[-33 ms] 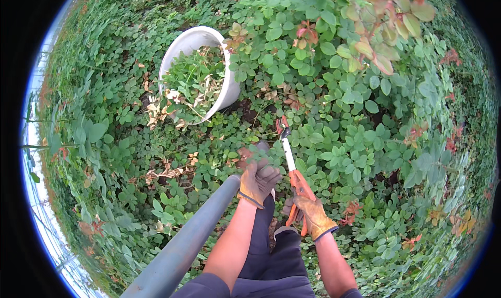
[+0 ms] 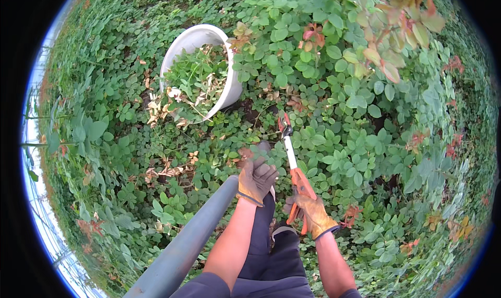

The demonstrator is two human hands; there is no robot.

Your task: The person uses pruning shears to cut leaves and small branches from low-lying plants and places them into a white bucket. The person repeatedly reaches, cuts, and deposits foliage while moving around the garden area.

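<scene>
- Leafy green plants (image 2: 339,152) crowd the ground on every side of the person, and a bright strip (image 2: 48,217) shows along the far left edge.
- Low in the middle, the right grip (image 2: 313,213), in a tan work glove, is wrapped around the orange handles of long pruning shears (image 2: 290,152).
- Those shears point away from the body, their white shaft running to a red and dark cutting head against the leaves.
- Just left of them, the left grip (image 2: 257,182), gloved too, has its fingers curled; from where I stand, I can't tell whether it pinches anything.
- Right beside that glove ends a thick grey pipe (image 2: 182,235), slanting up from the lower edge.
- Nearer the body are dark trousers (image 2: 287,253).
- Dry tan leaves (image 2: 169,170) lie left of the gloves.
- Farther out, up and left of the cutting head, a white bucket (image 2: 235,86) holds green and withered cuttings (image 2: 201,73).
- Reddish shoots (image 2: 399,29) hang at upper right.
</scene>
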